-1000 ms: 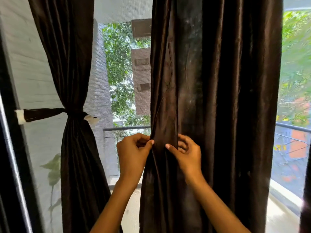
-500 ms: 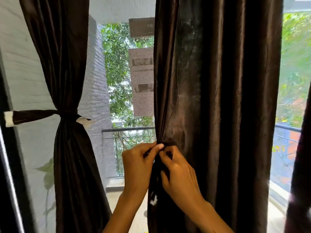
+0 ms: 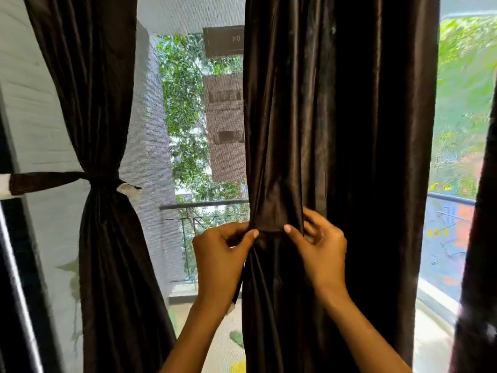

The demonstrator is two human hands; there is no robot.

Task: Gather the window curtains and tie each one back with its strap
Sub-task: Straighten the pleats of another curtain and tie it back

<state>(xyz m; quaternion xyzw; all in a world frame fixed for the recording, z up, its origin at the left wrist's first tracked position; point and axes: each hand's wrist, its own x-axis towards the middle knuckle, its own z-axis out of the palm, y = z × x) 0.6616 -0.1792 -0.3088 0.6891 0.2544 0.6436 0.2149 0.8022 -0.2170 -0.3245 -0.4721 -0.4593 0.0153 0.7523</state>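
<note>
At the window, our left hand (image 3: 223,254) and right hand (image 3: 320,246), close together a moment ago, now pinch the curtain (image 3: 336,130) wider apart. Its strap (image 3: 238,289) dangles, untied.

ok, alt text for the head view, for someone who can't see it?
Both hands, left hand and right hand, pinch a fold of the dark brown middle curtain, which hangs loose and untied. To its left, the left curtain is already cinched by its strap, before a window onto trees and a balcony railing.
</note>
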